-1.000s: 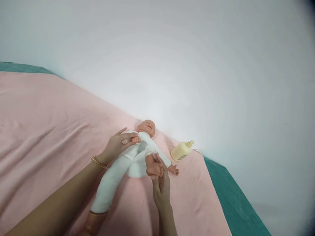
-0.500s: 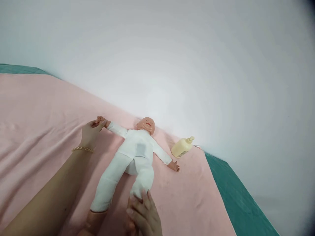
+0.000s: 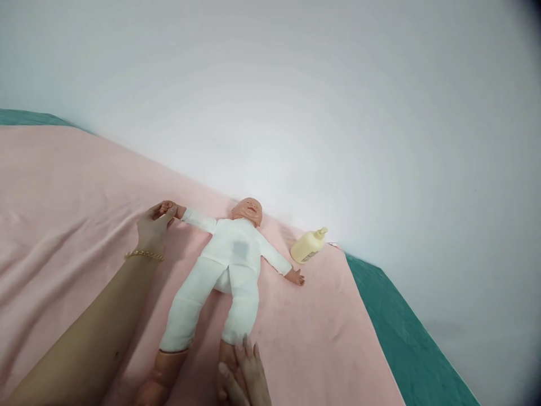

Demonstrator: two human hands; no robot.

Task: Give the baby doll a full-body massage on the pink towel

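A baby doll point(image 3: 239, 248) in white cloth lies on its back on a pink sheet point(image 3: 321, 338), arms and legs spread. My left hand point(image 3: 153, 228) is closed around the doll's small hand at the left, thumb on top; a gold chain bracelet circles that wrist. At the bottom of the view, my right hand point(image 3: 249, 375) is around the doll's lower leg, its thumb on one side and its fingers on the other. The doll's foot there is mostly hidden by my hand. Its other bare foot point(image 3: 158, 375) rests to the left.
A pale yellow pump bottle point(image 3: 307, 247) stands on the sheet beside the doll's outstretched arm. Green cloth point(image 3: 406, 316) shows past the sheet's right edge and at the far left. Behind the doll's head rises a white wall point(image 3: 270, 113). Folds crease the sheet at left.
My right hand has slid slightly down the doll's leg, baring the trouser cuff. My left hand keeps its hold. The whole view has shifted a little.
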